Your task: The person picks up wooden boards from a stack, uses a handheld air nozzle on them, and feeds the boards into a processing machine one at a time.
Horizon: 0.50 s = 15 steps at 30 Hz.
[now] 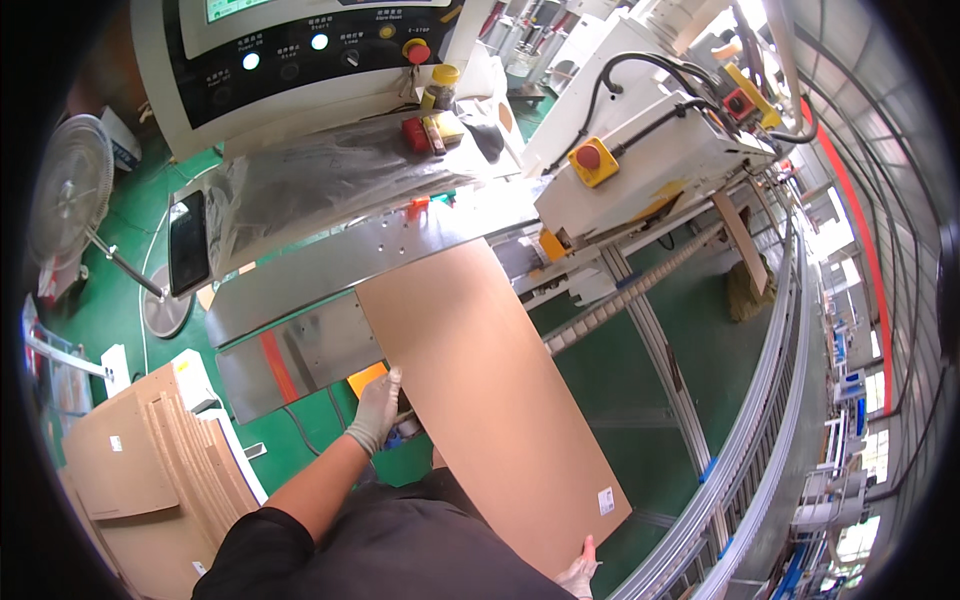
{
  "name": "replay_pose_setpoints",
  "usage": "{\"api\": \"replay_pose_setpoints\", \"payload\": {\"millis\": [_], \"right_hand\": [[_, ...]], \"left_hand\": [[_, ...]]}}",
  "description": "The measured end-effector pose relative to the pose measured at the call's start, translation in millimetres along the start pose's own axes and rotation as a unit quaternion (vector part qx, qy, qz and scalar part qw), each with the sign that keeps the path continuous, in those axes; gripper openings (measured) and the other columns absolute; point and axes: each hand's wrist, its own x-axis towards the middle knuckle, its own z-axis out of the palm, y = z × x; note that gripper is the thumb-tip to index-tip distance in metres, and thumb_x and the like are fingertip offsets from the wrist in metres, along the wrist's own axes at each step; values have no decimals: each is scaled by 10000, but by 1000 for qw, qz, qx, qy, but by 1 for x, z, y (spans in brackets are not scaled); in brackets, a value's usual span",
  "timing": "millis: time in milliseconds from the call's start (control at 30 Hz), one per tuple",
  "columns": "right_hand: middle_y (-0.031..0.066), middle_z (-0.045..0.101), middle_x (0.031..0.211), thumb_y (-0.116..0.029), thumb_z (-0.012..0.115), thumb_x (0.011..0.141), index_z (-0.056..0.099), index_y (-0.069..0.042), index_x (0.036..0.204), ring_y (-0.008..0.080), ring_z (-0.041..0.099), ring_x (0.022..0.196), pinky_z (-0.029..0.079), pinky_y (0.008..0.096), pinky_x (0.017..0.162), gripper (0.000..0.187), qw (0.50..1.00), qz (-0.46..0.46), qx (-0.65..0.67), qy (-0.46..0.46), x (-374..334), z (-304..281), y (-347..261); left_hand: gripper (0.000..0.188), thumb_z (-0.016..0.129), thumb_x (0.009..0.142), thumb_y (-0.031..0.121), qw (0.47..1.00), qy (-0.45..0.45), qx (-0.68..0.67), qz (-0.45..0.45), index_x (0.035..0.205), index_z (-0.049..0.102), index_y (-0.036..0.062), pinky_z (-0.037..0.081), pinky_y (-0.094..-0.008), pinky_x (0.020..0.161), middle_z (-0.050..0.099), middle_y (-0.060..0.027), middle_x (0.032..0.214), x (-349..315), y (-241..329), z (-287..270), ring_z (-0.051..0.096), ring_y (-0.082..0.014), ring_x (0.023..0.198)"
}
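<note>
A long brown wood-coloured panel point(490, 390) slants across the view. Its far end rests on the metal machine table point(390, 245), and its near end reaches toward my body. A small white label point(605, 501) sits by its near right corner. My left hand point(376, 410), in a pale glove, is closed at the panel's left edge with the thumb up; its other fingers are partly hidden. At the near end my right hand point(579, 573), also gloved, grips the panel by the corner, its fingers mostly beneath and out of sight.
Stacked brown panels point(150, 450) stand at lower left. Ahead is a control panel point(320, 60) with lit buttons. A phone point(189, 242) and plastic sheeting point(300, 180) lie before it. To the right are a white machine head point(650, 150) and metal rails point(740, 470); a fan point(72, 190) stands far left.
</note>
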Motion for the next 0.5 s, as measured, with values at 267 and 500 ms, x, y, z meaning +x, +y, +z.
{"api": "replay_pose_setpoints", "payload": {"millis": [267, 500], "right_hand": [[93, 588, 1418, -591, 454, 999, 543, -136, 1441, 341, 546, 1281, 438, 527, 1082, 640, 999, -16, -8, 38, 53, -6, -68], [95, 573, 1431, -589, 428, 988, 546, -141, 1434, 339, 528, 1298, 429, 522, 1084, 643, 998, -54, -10, 39, 109, 0, -140]], "left_hand": [[583, 441, 1107, 484, 995, -19, 98, -5, 1051, 686, -41, 527, -329, 837, 727, -69, 963, 59, -37, 69, 648, -147, 880], [583, 468, 1090, 470, 994, 15, 107, 15, 869, 616, -48, 476, -411, 737, 625, -195, 778, 90, 33, 148, 547, -319, 722]]}}
